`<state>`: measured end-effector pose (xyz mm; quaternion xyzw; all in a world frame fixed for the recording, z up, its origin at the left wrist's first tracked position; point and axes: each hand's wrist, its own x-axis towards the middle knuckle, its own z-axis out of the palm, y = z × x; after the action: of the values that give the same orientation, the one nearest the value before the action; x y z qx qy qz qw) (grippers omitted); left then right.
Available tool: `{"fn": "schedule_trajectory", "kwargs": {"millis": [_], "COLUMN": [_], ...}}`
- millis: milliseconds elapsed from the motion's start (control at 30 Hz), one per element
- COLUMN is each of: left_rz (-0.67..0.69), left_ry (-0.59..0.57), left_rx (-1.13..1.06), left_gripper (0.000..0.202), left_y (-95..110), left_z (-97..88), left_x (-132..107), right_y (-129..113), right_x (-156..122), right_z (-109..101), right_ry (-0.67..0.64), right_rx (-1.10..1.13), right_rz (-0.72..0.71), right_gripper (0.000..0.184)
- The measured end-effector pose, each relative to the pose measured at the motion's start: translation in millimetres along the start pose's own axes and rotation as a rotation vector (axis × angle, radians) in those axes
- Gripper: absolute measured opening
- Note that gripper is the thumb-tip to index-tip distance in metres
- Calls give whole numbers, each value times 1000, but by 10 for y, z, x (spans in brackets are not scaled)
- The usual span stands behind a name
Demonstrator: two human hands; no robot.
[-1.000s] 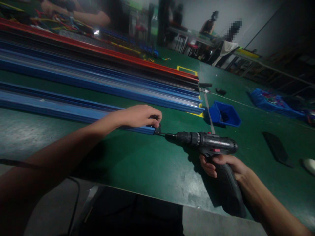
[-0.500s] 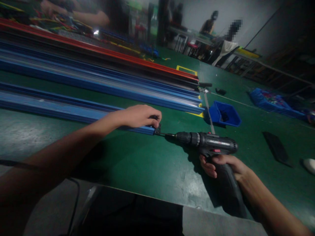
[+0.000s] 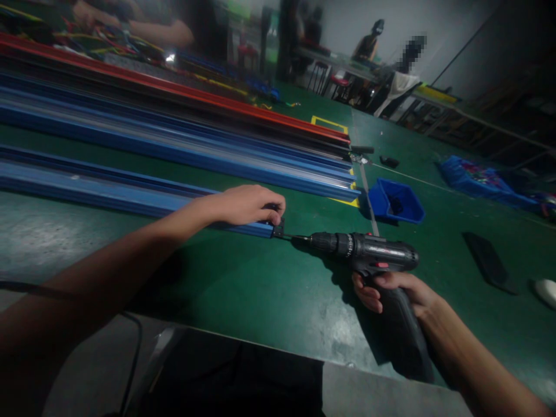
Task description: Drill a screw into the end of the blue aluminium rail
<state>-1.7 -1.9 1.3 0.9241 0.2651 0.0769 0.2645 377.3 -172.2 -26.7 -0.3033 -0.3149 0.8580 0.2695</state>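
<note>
Near the table's front edge lies a long blue metal profile (image 3: 143,194). A small black end piece (image 3: 278,229) sits at its right end, and my left hand (image 3: 247,205) is closed with thumb and fingers on that piece, the wrist resting over the profile. My right hand (image 3: 397,286) wraps round the handle of a black cordless drill (image 3: 365,249), which points left. The drill's thin bit (image 3: 293,237) meets the black end piece; the exact contact at its tip is too small to make out.
Behind lie more blue profiles (image 3: 243,159) and a red one (image 3: 195,92). To the right are a blue bin (image 3: 397,202) with dark parts, a flat black object (image 3: 486,260) and a white rounded object (image 3: 546,292). A co-worker's arm (image 3: 160,32) shows across the table.
Both hands, the drill and the profile hold almost the same place. Only a very slight shift of the drill's rear end shows.
</note>
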Motion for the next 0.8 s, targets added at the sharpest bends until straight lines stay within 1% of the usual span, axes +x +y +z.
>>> {"fn": "schedule_trajectory", "kwargs": {"millis": [167, 300, 533, 800], "left_rz": [5, -4, -2, -17], "left_ry": [-8, -9, -3, 0], "left_rx": [1, 14, 11, 12], "left_gripper": [15, 15, 16, 14], "left_y": [-1, -4, -22, -10], "left_z": [-4, -3, 8, 13], "left_x": [2, 3, 5, -5], "right_y": [-2, -11, 7, 7], "right_x": [4, 8, 4, 4], "right_z": [19, 51, 10, 24], "right_ry": [2, 33, 10, -24], "right_rx": [3, 8, 27, 34], "right_rz": [6, 10, 1, -9], "right_gripper": [31, 28, 31, 30]}}
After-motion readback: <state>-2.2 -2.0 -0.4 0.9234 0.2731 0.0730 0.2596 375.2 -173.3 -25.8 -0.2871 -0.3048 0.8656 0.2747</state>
